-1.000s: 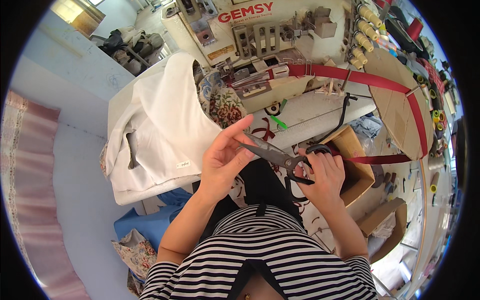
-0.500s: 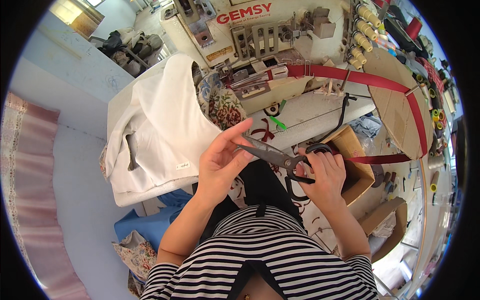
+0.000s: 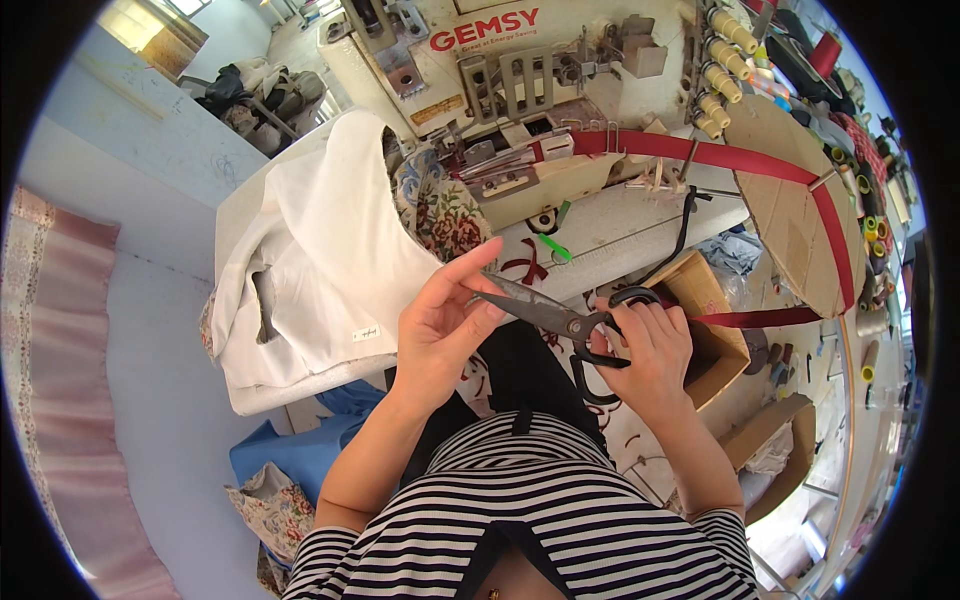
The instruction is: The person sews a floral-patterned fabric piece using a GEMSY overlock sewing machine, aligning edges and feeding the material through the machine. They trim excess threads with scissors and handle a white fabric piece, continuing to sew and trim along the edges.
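My right hand (image 3: 650, 340) grips large dark scissors (image 3: 580, 326) by their black handles, the blades pointing up and left. Around the blade tips, my left hand (image 3: 440, 330) is curled with its index finger extended; whether its thumb and other fingers pinch anything is too small to make out. Behind the hands, white fabric with a floral side (image 3: 310, 230) lies on the sewing table (image 3: 610, 250), beside a white industrial sewing machine (image 3: 630, 85) with red tape (image 3: 730, 155) running through it. Dark red scraps (image 3: 525, 262) and a small green tool (image 3: 555, 247) lie on the table.
A cardboard box (image 3: 720, 360) sits below the table's right end, another (image 3: 780, 450) nearer me. A cardboard disc (image 3: 785, 240) carries the tape. Thread cones (image 3: 725, 80) line the machine's right. Blue cloth (image 3: 275, 450) and floral cloth (image 3: 275, 505) lie lower left; a pink curtain (image 3: 65, 380) hangs left.
My left hand has lowered very slightly since a second ago, the scissors' tips with it. My grip on the scissors looks the same.
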Available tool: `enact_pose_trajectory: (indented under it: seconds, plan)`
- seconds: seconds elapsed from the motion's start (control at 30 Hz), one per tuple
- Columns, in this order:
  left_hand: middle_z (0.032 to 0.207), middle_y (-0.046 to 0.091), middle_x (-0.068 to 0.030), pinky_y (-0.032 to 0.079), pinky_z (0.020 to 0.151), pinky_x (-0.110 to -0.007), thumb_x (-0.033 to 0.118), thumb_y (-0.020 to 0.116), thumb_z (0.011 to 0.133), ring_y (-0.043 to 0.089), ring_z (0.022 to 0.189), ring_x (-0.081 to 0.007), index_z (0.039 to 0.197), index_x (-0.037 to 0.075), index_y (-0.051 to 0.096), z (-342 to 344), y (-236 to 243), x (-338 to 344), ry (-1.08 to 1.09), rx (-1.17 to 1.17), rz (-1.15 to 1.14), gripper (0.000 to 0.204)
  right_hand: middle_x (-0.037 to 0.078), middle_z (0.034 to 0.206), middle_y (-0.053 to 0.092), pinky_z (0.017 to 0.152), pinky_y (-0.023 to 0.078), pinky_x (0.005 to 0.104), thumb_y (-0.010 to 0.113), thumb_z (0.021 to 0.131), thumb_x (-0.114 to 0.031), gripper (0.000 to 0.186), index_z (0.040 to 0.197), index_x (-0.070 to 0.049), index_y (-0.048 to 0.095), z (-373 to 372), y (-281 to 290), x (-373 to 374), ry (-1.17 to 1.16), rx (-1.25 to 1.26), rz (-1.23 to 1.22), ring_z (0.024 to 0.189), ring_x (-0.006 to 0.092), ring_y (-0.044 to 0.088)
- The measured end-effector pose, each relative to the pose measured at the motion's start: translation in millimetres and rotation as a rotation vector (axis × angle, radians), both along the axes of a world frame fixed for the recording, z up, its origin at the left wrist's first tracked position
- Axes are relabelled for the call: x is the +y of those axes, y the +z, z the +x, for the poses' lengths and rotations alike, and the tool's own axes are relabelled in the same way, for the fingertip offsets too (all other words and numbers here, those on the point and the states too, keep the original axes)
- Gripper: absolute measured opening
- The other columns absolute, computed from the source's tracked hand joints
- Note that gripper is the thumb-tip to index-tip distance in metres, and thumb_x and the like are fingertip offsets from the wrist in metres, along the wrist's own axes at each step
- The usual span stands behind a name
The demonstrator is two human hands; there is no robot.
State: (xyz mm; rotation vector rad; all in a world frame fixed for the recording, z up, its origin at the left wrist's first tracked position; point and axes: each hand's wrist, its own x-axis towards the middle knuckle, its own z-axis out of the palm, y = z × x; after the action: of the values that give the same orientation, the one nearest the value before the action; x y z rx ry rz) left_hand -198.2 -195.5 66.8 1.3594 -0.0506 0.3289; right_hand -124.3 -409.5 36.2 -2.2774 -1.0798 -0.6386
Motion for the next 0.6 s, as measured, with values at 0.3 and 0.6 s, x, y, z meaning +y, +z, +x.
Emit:
enact_pose_trajectory:
  seconds: [0.3, 0.6]
  plan:
    - [0.088, 0.051, 0.0012, 0.044, 0.092, -0.033, 0.004, 0.056, 0.087, 0.052, 0.089, -0.0101, 0.131, -0.001, 0.046, -0.2, -11.8, 1.8, 0.067, 0.035, 0.046, 0.046, 0.006, 0.067, 0.058, 0.054, 0.041, 0.0335, 0.073, 0.065, -0.011, 0.029, 0.091, -0.007, 0.061, -5.1, -31.8, -24.3, -0.077, 0.285, 0.130, 0.058, 0.0249, 0.054]
    - [0.091, 0.046, -0.0019, 0.042, 0.084, -0.025, 0.002, 0.053, 0.091, 0.049, 0.085, -0.0101, 0.115, 0.001, 0.060, -22.6, -27.8, 21.3, -0.026, 0.135, 0.204, 0.024, 0.024, 0.081, 0.064, 0.070, 0.049, 0.0476, 0.059, 0.083, -0.040, 0.042, 0.102, -0.002, 0.058, 65.1, -63.2, -113.8, -0.854, 0.583, -0.075, 0.078, 0.0414, 0.063]
